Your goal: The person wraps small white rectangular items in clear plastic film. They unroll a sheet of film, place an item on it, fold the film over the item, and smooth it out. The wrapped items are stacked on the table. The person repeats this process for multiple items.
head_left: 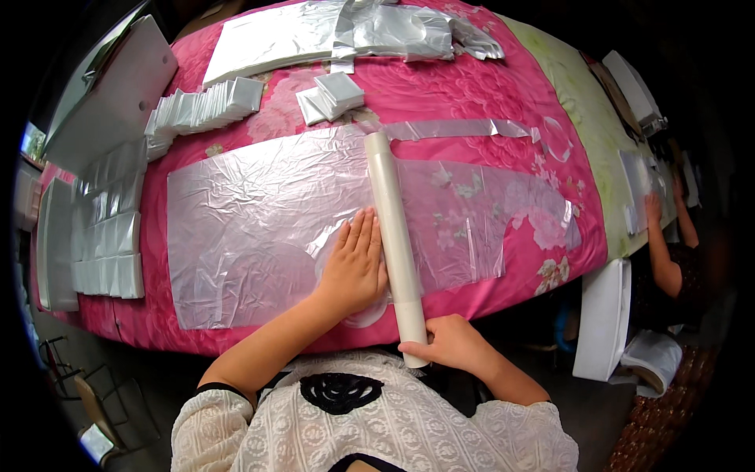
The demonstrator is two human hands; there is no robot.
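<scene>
A clear plastic bag [236, 212] lies spread out and wrinkled on the table, its thinner part continuing to the right. Across it, running away from my body, rests a long cream-white tube [395, 228]. My left hand [358, 263] is flat on the plastic just left of the tube, with its fingers stretched out. At the tube's near end, my right hand [450, 341] is closed around it, thumb on top. Beyond the far end of the tube a narrow plastic strip [464, 129] stretches to the right.
A pink flowered cloth [487, 86] covers the table. Folded plastic packets stand in a row [204, 108], in a small pile [332, 97] and in a box [108, 236] at left. A bag stack [291, 35] lies at the back. At right, another person's hands [653, 206] touch plastic.
</scene>
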